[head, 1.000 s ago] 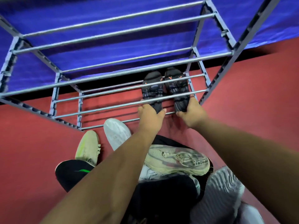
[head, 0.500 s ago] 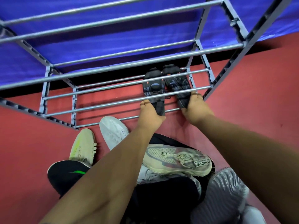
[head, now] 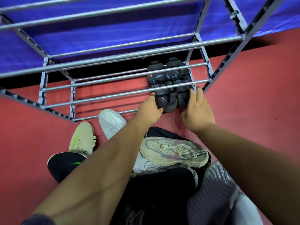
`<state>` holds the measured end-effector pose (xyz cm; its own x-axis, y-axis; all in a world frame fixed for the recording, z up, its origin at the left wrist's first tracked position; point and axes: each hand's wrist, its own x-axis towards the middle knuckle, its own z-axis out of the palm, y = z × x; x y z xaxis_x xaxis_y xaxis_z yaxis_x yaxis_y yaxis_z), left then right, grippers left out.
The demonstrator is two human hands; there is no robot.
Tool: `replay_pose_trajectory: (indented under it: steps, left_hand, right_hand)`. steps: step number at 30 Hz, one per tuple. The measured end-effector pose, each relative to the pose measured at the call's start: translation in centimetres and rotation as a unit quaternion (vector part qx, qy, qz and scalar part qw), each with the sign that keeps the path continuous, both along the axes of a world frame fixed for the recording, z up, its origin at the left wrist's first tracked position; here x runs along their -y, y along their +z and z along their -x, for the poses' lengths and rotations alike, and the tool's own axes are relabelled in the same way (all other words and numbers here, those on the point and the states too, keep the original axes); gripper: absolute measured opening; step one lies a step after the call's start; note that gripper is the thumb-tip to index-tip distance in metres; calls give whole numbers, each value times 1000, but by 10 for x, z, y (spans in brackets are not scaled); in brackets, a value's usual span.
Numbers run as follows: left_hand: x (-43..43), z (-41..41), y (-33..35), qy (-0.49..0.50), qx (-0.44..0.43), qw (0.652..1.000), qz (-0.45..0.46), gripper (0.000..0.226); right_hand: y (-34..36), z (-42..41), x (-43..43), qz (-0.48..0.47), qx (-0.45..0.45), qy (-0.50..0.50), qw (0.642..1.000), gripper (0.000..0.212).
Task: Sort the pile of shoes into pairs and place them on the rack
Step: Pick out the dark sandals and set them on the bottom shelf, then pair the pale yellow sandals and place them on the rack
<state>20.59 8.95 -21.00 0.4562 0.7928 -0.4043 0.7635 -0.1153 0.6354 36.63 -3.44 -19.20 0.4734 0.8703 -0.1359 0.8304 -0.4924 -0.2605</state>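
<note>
On the floor at left the yellow-green shoe (head: 82, 137) and white shoe (head: 112, 121) wait unsorted. The left hand (head: 150, 109) and right hand (head: 197, 111), grips released, fingers spread, flank the black pair (head: 168, 83) on the rack (head: 103, 98)'s bottom rails, squaring its heels together.

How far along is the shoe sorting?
One black pair sits on the rack's lowest shelf. The left hand and right hand rest open at its heels. Left: the pile on the floor, including a beige sneaker, a white one and a yellow-green one.
</note>
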Motion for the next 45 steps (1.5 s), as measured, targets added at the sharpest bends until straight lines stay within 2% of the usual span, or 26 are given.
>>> replay_pose_trajectory:
  steps: [2,4,6,8,11,14,18,22,24,26,28,32,36,39,42,45]
  left_hand:
    - [-3,20,3,4,-1,1000,-4,65]
    - [-3,42,10,27,16,999,14,53]
    - [-2,69,19,57,23,998,-5,39]
    - [0,96,30,82,27,996,-31,30]
    - [3,138,46,120,4,993,-20,20]
    - [12,178,63,114,-71,990,-29,18]
    - [29,231,91,34,-201,976,-72,19]
    - [38,283,106,97,-304,945,-73,36]
    - [52,299,108,170,-317,930,-69,47]
    - [70,309,103,260,-277,925,-25,55]
    - [83,318,87,309,-212,927,26,59]
    - [108,327,73,392,-110,912,56,49]
    - [118,328,77,407,-62,906,95,35]
    - [106,333,65,463,45,875,133,35]
    - [105,321,75,472,141,859,140,8]
    - [110,301,91,450,212,856,139,18]
  right_hand:
    - [7,5,7,2,22,13,1000,77]
    - [15,12,11,10,32,32,999,70]
    - [24,21,15,26,42,57,997,61]
    - [32,33,19,39,59,77,995,53]
    - [44,56,24,56,62,103,991,42]
    - [55,87,29,76,28,118,990,39]
    - [65,135,29,117,12,132,984,47]
    - [74,176,34,133,-13,149,980,48]
    - [77,193,39,139,-21,158,977,46]
    - [79,205,46,150,-18,177,973,46]
    - [78,212,54,156,-18,192,969,44]
    - [76,210,71,154,-37,183,970,38]
    - [72,205,86,174,-42,172,969,40]
    - [69,203,90,160,-47,165,972,40]
    - [72,204,86,135,-65,166,975,31]
    - [74,204,80,103,-69,173,977,27]
